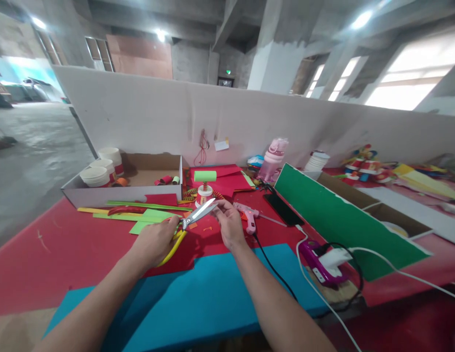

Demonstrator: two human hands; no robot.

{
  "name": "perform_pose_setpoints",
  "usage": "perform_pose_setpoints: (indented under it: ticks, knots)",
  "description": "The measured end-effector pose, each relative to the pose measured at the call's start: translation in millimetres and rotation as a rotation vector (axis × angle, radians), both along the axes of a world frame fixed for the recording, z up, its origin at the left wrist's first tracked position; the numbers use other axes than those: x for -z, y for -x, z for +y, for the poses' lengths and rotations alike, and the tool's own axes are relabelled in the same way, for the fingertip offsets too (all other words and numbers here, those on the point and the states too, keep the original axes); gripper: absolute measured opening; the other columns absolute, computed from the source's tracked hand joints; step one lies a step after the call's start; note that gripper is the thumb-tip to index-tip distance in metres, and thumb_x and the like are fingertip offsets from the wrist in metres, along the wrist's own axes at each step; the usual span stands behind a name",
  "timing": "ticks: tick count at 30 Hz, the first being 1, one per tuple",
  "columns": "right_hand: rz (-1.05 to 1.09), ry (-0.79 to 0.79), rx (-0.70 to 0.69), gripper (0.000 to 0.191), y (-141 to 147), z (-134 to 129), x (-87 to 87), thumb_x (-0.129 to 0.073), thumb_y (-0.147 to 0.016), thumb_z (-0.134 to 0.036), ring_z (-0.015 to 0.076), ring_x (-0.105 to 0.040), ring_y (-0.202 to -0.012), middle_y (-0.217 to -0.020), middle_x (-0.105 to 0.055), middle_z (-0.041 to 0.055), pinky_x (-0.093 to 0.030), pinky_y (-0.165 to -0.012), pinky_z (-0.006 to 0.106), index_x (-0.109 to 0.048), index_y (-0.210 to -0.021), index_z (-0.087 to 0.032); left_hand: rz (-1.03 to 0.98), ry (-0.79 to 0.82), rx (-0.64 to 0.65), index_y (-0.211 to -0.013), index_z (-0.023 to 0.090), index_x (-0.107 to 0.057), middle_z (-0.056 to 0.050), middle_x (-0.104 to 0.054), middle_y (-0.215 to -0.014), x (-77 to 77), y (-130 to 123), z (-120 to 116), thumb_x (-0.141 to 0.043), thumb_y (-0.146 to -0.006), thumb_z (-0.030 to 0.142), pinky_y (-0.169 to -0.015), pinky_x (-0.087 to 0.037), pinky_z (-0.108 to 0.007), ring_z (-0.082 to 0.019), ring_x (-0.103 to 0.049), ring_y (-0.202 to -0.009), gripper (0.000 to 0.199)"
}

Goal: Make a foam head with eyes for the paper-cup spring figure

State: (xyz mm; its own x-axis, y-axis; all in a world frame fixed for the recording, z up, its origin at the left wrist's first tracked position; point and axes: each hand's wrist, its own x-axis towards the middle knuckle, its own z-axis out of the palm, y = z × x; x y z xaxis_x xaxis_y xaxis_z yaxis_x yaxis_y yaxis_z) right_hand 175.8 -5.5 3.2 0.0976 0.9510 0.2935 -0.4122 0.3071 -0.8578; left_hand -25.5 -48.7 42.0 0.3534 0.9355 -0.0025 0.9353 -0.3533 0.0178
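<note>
My left hand [154,243] is closed around the yellow handles of a pair of scissors [174,252]. The metal blades point up and right, towards my right hand [231,226]. The fingers of that hand are pinched together by the blade tips; what they hold is too small to make out. Just behind the blades stands a white and red paper cup [204,194] with a coiled piece and a light green paper roll [205,176] on top. Green paper [148,221] lies beyond my left hand. A pink glue gun [249,216] lies right of my right hand.
A cardboard box [121,195] with paper cups and small rolls stands at the left. Blue sheeting [183,303] covers the front edge. At the right are a phone [283,209], a purple power strip [321,266] with cables, and a green-sided box [333,215]. A pink bottle [273,159] stands behind.
</note>
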Motion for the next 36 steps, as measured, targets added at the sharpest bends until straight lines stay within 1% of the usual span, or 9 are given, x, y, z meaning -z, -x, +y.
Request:
perform_pose_setpoints:
  ticks: [3,8,16,20,28,36]
  knots:
    - [-0.012,-0.021,-0.011,0.015,0.4,0.2,1.6,-0.072,-0.073,-0.029,0.0127,-0.060,-0.074,-0.079,-0.065,-0.0013,-0.048,-0.075,0.026,-0.064,-0.082,-0.021,0.016,0.007,0.002,-0.113,0.019,-0.043,-0.013,-0.069,-0.085,-0.6,-0.2,-0.3,-0.031,-0.094,0.035,-0.058,-0.038,-0.030,-0.030,-0.066,-0.076,0.029]
    - [-0.015,-0.031,-0.034,0.014,0.8,0.3,2.1,-0.071,-0.075,-0.032,0.0131,-0.061,-0.074,-0.078,-0.065,-0.0010,-0.049,-0.076,0.027,-0.064,-0.081,-0.021,0.007,0.025,-0.013,-0.106,0.020,-0.044,-0.013,-0.069,-0.086,-1.9,-0.3,-0.2,-0.031,-0.094,0.035,-0.059,-0.038,-0.030,-0.030,-0.066,-0.075,0.024]
    - [0.000,-0.020,-0.050,0.016,1.3,0.0,2.7,-0.073,-0.074,-0.032,0.0125,-0.061,-0.075,-0.077,-0.064,-0.0016,-0.049,-0.076,0.026,-0.065,-0.082,-0.021,0.013,0.046,-0.011,-0.110,0.019,-0.045,-0.014,-0.069,-0.088,-5.1,-0.6,-2.0,-0.031,-0.093,0.033,-0.061,-0.041,-0.033,-0.031,-0.066,-0.077,0.026]
    - [-0.014,-0.007,-0.042,0.019,1.4,-1.1,2.3,-0.074,-0.073,-0.035,0.0134,-0.061,-0.075,-0.077,-0.064,-0.0011,-0.049,-0.077,0.028,-0.065,-0.082,-0.021,0.015,0.048,-0.011,-0.111,0.018,-0.046,-0.014,-0.069,-0.088,-6.9,-0.3,-2.8,-0.032,-0.092,0.030,-0.060,-0.040,-0.032,-0.031,-0.066,-0.077,0.026]
    - [-0.057,0.005,-0.012,0.020,1.5,-3.2,0.3,-0.073,-0.072,-0.036,0.0150,-0.060,-0.077,-0.078,-0.064,-0.0003,-0.050,-0.079,0.030,-0.065,-0.082,-0.022,-0.016,0.057,-0.012,-0.113,0.018,-0.046,-0.016,-0.069,-0.089,-6.7,-0.1,-2.2,-0.034,-0.092,0.031,-0.059,-0.040,-0.031,-0.031,-0.066,-0.076,0.027]
    - [-0.024,-0.011,-0.043,0.014,1.6,-3.6,-0.5,-0.072,-0.074,-0.031,0.0129,-0.061,-0.074,-0.080,-0.066,-0.0010,-0.049,-0.080,0.029,-0.066,-0.082,-0.022,0.002,0.056,-0.002,-0.112,0.018,-0.046,-0.014,-0.069,-0.087,-6.5,0.7,-1.5,-0.033,-0.092,0.032,-0.058,-0.041,-0.031,-0.031,-0.066,-0.076,0.028]
